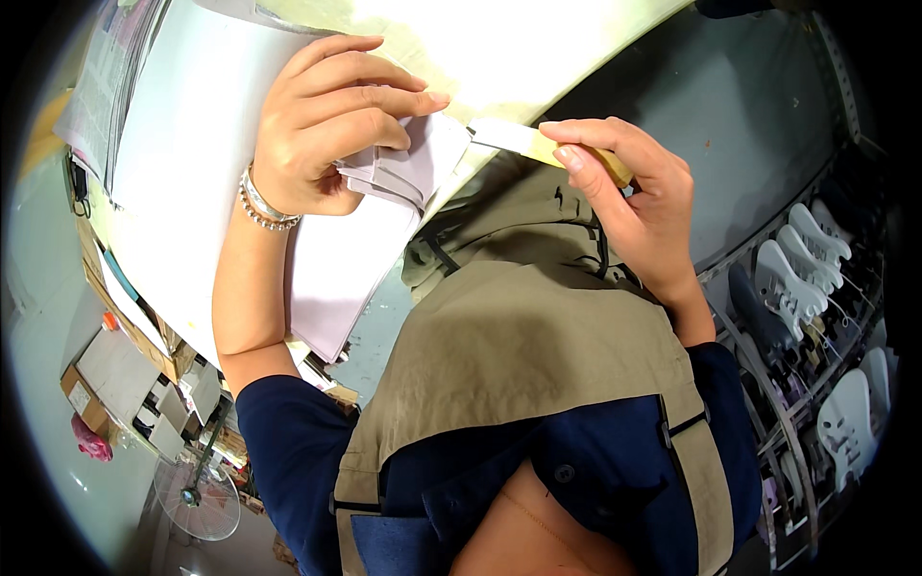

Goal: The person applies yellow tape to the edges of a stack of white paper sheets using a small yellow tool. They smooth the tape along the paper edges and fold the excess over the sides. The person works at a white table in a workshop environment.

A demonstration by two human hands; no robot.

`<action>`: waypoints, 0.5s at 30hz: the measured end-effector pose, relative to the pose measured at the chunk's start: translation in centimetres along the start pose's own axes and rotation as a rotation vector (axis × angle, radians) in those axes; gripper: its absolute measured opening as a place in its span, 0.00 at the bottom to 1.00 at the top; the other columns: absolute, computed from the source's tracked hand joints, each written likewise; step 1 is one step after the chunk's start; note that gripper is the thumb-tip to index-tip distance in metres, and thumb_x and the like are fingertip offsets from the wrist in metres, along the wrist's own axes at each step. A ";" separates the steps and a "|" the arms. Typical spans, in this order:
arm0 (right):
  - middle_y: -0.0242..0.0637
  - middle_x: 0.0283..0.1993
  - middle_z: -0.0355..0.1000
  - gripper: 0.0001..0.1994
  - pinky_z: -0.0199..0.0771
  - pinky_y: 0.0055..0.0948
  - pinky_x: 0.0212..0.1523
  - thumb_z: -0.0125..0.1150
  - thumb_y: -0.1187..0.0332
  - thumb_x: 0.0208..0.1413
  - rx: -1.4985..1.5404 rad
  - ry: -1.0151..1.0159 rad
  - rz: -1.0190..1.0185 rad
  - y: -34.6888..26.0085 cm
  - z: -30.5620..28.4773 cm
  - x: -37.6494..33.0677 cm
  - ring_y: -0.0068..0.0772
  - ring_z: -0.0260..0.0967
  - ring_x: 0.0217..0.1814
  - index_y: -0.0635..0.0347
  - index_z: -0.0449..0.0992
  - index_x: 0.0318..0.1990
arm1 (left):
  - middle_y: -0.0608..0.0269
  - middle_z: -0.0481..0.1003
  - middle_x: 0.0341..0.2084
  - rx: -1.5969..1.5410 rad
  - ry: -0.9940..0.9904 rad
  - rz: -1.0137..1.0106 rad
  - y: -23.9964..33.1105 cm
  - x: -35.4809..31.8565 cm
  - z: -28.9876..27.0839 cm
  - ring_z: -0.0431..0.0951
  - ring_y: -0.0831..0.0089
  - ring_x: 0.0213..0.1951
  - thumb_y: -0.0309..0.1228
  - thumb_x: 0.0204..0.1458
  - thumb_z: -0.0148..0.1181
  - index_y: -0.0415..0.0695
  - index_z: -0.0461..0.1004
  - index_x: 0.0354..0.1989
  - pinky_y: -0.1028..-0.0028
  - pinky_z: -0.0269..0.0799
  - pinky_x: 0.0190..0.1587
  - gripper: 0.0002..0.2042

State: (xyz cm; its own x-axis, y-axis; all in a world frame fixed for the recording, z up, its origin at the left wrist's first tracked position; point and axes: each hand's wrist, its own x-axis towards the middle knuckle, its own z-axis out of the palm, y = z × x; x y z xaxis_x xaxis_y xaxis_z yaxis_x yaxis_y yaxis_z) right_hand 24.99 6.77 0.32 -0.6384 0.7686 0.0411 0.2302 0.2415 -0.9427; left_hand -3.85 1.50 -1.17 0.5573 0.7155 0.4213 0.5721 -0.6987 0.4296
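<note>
My left hand (331,120) is closed over a small stack of folded, pale lilac-grey pieces (427,158) at the table's near edge. Its fingers curl across the top of them, and the thumb is hidden. In my right hand (639,187), pinched between thumb and fingers, is a flat tool (543,147) with a yellow handle and a pale, narrow front end. That tip points left and reaches the right corner of the lilac pieces; I cannot make out whether it touches them. A larger lilac sheet (336,264) lies below my left wrist.
Under my left arm, a big white sheet (192,125) covers part of the pale table (523,62). Printed papers (101,106) lie at the far left. On the right stands a metal rack (783,418) holding several white sole-shaped pieces (788,283). A fan (197,499) and cartons (86,398) are lower left.
</note>
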 end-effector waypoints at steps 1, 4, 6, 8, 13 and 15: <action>0.36 0.33 0.77 0.10 0.67 0.21 0.28 0.59 0.80 0.56 0.003 0.002 0.000 0.0 0.0 0.0 0.24 0.71 0.29 0.62 0.80 0.44 | 0.56 0.82 0.36 0.003 -0.001 0.005 0.0 0.0 0.0 0.81 0.56 0.42 0.58 0.47 0.53 0.45 0.74 0.22 0.50 0.67 0.54 0.25; 0.36 0.33 0.77 0.10 0.67 0.21 0.28 0.59 0.80 0.56 0.001 0.003 -0.001 0.0 0.0 0.0 0.24 0.71 0.29 0.62 0.80 0.44 | 0.56 0.82 0.36 -0.001 -0.003 -0.003 0.1 0.0 -0.1 0.80 0.56 0.42 0.59 0.49 0.52 0.45 0.74 0.22 0.50 0.67 0.54 0.26; 0.36 0.33 0.77 0.09 0.67 0.21 0.28 0.59 0.80 0.56 -0.004 0.000 -0.004 0.0 0.0 0.0 0.24 0.71 0.29 0.62 0.80 0.44 | 0.56 0.82 0.35 -0.010 0.006 -0.002 0.1 0.0 -0.1 0.80 0.56 0.42 0.60 0.49 0.51 0.44 0.74 0.22 0.50 0.67 0.54 0.27; 0.36 0.33 0.77 0.09 0.67 0.21 0.27 0.59 0.80 0.56 -0.010 -0.005 -0.006 0.0 -0.1 0.0 0.24 0.70 0.29 0.62 0.80 0.44 | 0.59 0.83 0.35 -0.004 0.029 -0.005 0.2 0.2 -0.1 0.80 0.58 0.41 0.51 0.41 0.51 0.46 0.73 0.21 0.53 0.68 0.52 0.19; 0.36 0.31 0.76 0.09 0.65 0.21 0.27 0.60 0.79 0.56 -0.009 0.025 -0.010 0.3 0.0 0.0 0.22 0.69 0.27 0.62 0.80 0.43 | 0.64 0.83 0.32 0.008 0.073 0.014 0.3 0.8 0.1 0.80 0.63 0.39 0.33 0.26 0.52 0.48 0.71 0.18 0.59 0.72 0.49 0.07; 0.36 0.31 0.76 0.09 0.64 0.20 0.26 0.60 0.79 0.56 -0.004 0.051 -0.021 0.4 0.0 0.0 0.21 0.67 0.26 0.62 0.80 0.43 | 0.64 0.83 0.32 0.006 0.076 0.020 0.3 0.9 0.2 0.80 0.63 0.39 0.34 0.27 0.52 0.48 0.71 0.18 0.59 0.72 0.49 0.07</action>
State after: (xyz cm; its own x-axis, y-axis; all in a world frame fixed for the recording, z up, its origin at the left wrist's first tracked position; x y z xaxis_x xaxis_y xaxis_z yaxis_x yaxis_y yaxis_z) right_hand 25.11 6.87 -0.04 -0.6046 0.7927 0.0782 0.2197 0.2603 -0.9402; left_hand -3.12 1.94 -0.84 0.5213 0.6993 0.4891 0.5652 -0.7123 0.4161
